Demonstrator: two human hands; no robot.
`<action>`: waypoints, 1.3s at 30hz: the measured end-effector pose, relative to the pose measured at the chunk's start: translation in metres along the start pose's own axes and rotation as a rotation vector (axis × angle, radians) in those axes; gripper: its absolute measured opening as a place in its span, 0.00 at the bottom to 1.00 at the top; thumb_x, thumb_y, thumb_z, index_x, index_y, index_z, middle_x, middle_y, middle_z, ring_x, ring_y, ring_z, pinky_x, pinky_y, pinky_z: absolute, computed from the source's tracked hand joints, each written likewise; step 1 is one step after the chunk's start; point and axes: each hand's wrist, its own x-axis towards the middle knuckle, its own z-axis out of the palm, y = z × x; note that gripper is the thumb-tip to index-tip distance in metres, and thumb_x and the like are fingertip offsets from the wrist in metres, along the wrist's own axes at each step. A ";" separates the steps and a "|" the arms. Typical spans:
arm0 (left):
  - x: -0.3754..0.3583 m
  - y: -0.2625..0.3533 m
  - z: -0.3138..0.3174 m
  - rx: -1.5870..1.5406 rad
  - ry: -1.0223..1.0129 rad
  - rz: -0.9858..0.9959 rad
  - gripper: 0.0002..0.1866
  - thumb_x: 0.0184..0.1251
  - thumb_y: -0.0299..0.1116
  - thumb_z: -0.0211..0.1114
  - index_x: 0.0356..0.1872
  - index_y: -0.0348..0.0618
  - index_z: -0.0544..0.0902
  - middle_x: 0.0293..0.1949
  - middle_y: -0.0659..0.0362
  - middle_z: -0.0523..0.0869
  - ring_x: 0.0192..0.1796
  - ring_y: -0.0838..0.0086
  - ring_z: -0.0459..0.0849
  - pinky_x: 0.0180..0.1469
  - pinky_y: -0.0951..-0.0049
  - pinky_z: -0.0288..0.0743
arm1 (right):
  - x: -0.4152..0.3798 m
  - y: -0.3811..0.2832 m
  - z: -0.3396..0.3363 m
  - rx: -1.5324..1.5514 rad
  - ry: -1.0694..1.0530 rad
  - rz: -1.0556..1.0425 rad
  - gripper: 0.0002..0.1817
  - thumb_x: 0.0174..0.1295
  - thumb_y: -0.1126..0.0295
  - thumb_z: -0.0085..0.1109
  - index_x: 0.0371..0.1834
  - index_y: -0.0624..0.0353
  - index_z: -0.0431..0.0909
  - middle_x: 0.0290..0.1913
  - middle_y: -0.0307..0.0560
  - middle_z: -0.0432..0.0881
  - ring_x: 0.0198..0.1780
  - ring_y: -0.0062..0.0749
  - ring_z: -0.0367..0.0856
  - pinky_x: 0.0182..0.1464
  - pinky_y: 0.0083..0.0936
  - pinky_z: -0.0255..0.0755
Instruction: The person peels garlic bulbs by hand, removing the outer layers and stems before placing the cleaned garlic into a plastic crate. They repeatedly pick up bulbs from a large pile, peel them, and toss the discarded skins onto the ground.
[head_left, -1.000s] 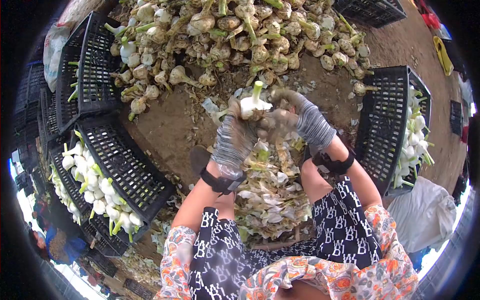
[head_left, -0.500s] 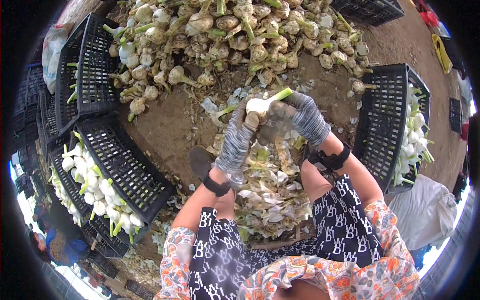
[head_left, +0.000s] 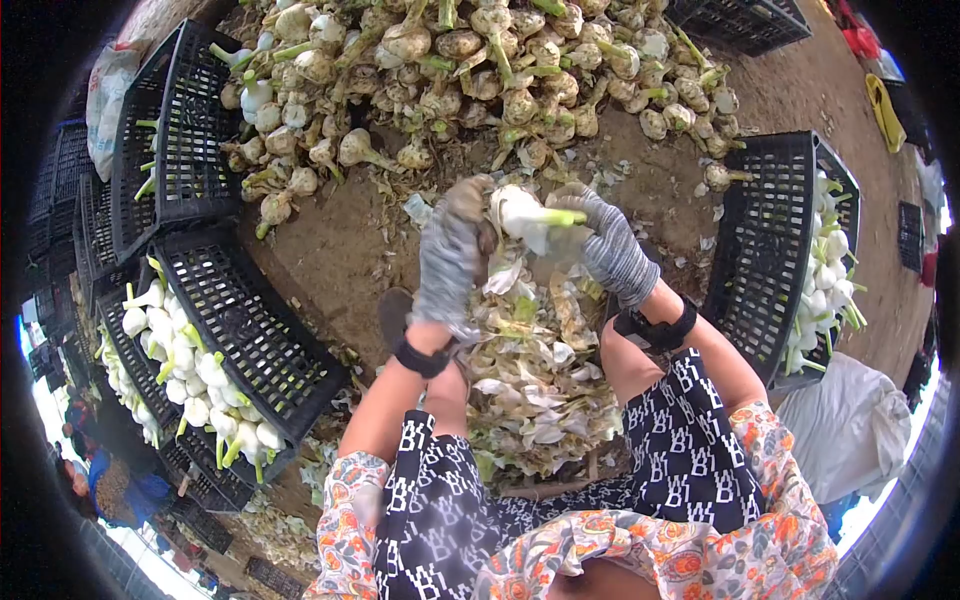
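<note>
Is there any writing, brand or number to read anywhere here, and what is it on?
"B1", or something close to it: white blocky marks repeated all over the black patterned garment on the person's legs; the fisheye view makes the exact letters uncertain.
No lettering shows on the black crates, the grey gloves, the white sack or the wrist straps.

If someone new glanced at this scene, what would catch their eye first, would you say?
Probably the big heap of unpeeled bulbs on the dirt at the top. Next, at the centre, the gloved left hand and right hand gripping one white bulb above a pile of peelings. Black crates with cleaned bulbs stand on either side.
</note>
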 end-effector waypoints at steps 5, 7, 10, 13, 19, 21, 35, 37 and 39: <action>-0.028 0.028 0.017 0.684 -0.001 0.564 0.18 0.48 0.28 0.69 0.43 0.37 0.78 0.39 0.59 0.73 0.33 0.79 0.73 0.35 0.79 0.70 | -0.002 -0.001 0.004 -0.115 0.029 -0.115 0.16 0.50 0.77 0.48 0.43 0.69 0.73 0.45 0.56 0.72 0.46 0.40 0.74 0.50 0.26 0.67; -0.024 0.023 0.017 0.723 -0.077 0.549 0.17 0.48 0.25 0.68 0.42 0.36 0.78 0.39 0.58 0.75 0.35 0.76 0.76 0.37 0.78 0.72 | -0.004 -0.005 0.007 -0.106 0.008 -0.129 0.16 0.50 0.76 0.48 0.43 0.70 0.72 0.45 0.56 0.72 0.46 0.38 0.74 0.50 0.26 0.67; -0.017 0.018 0.013 0.627 -0.109 0.494 0.14 0.48 0.23 0.66 0.40 0.34 0.79 0.37 0.55 0.77 0.38 0.70 0.78 0.40 0.75 0.73 | -0.002 -0.010 0.008 0.204 0.013 -0.015 0.15 0.53 0.76 0.48 0.44 0.70 0.72 0.41 0.50 0.75 0.43 0.29 0.74 0.47 0.23 0.69; -0.017 0.022 0.008 0.621 -0.160 0.395 0.12 0.51 0.24 0.66 0.39 0.33 0.79 0.36 0.54 0.79 0.38 0.70 0.79 0.41 0.74 0.74 | -0.004 -0.029 -0.003 0.323 -0.066 0.241 0.14 0.57 0.74 0.47 0.45 0.69 0.72 0.37 0.41 0.77 0.39 0.22 0.73 0.45 0.18 0.69; -0.018 0.031 0.004 0.505 -0.237 0.217 0.12 0.56 0.25 0.64 0.42 0.33 0.77 0.36 0.56 0.80 0.39 0.74 0.79 0.42 0.75 0.74 | -0.001 -0.021 -0.004 0.338 -0.055 0.313 0.16 0.61 0.70 0.49 0.49 0.68 0.71 0.41 0.43 0.79 0.41 0.20 0.74 0.44 0.16 0.70; -0.016 0.028 0.002 0.425 -0.223 0.214 0.14 0.57 0.28 0.63 0.44 0.34 0.77 0.39 0.57 0.80 0.42 0.75 0.78 0.47 0.76 0.72 | 0.001 -0.007 -0.006 0.257 -0.048 0.293 0.16 0.61 0.70 0.49 0.48 0.69 0.71 0.40 0.45 0.79 0.41 0.22 0.76 0.42 0.17 0.72; -0.016 0.032 -0.004 0.329 -0.140 0.339 0.12 0.59 0.22 0.60 0.45 0.37 0.76 0.40 0.59 0.81 0.43 0.78 0.78 0.49 0.77 0.71 | 0.000 0.007 0.006 -0.222 0.089 -0.074 0.24 0.54 0.62 0.59 0.53 0.60 0.71 0.37 0.53 0.77 0.40 0.36 0.76 0.45 0.29 0.69; -0.016 0.029 -0.001 0.344 -0.142 0.360 0.12 0.59 0.22 0.60 0.44 0.37 0.76 0.40 0.59 0.81 0.42 0.78 0.78 0.48 0.77 0.72 | 0.003 -0.004 0.015 -0.026 0.046 0.104 0.25 0.55 0.55 0.60 0.45 0.66 0.72 0.31 0.51 0.76 0.35 0.31 0.75 0.39 0.27 0.70; -0.016 0.029 0.001 0.381 -0.161 0.349 0.12 0.59 0.22 0.60 0.44 0.38 0.76 0.39 0.59 0.81 0.42 0.78 0.78 0.47 0.77 0.72 | 0.004 -0.030 0.017 -0.077 -0.023 0.282 0.25 0.54 0.54 0.61 0.40 0.68 0.72 0.30 0.49 0.75 0.33 0.29 0.75 0.36 0.26 0.71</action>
